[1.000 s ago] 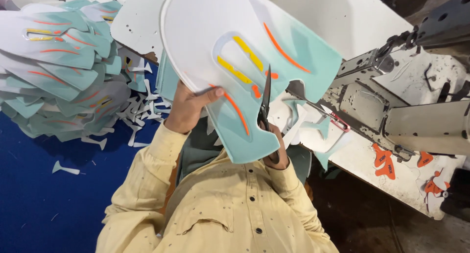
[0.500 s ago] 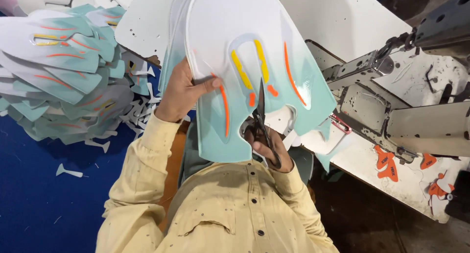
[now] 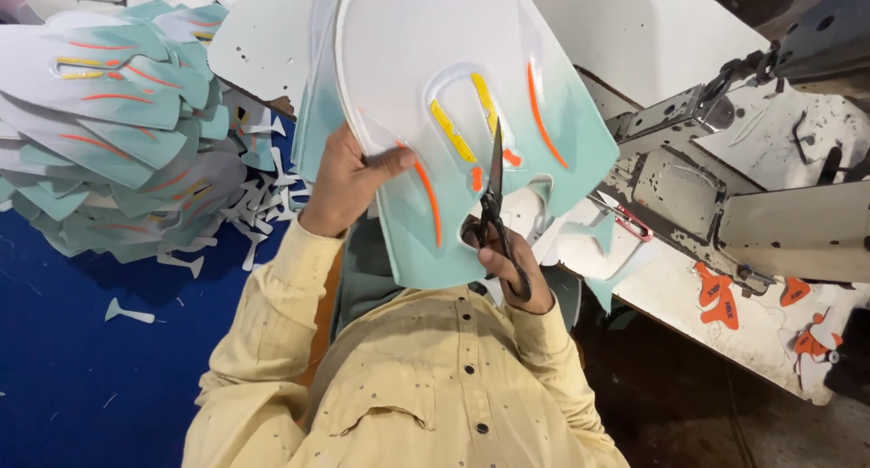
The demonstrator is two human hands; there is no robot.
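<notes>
Scissors (image 3: 494,210) in right grip (image 3: 507,269), left grip (image 3: 349,183) grasping panel (image 3: 471,96) above blue floor (image 3: 63,368).

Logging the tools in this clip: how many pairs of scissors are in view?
1. A single pair of black scissors is in the right hand, blades pointing up against the white and teal cut sheet gripped by the left hand. Others may be hidden under the piles.

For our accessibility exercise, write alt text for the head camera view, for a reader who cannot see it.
A person in a pale yellow shirt holds up a white and teal cut panel with the left hand, while the right hand works black scissors at its orange and yellow stripes. A pile of similar panels lies to one side, on a blue surface.
</notes>
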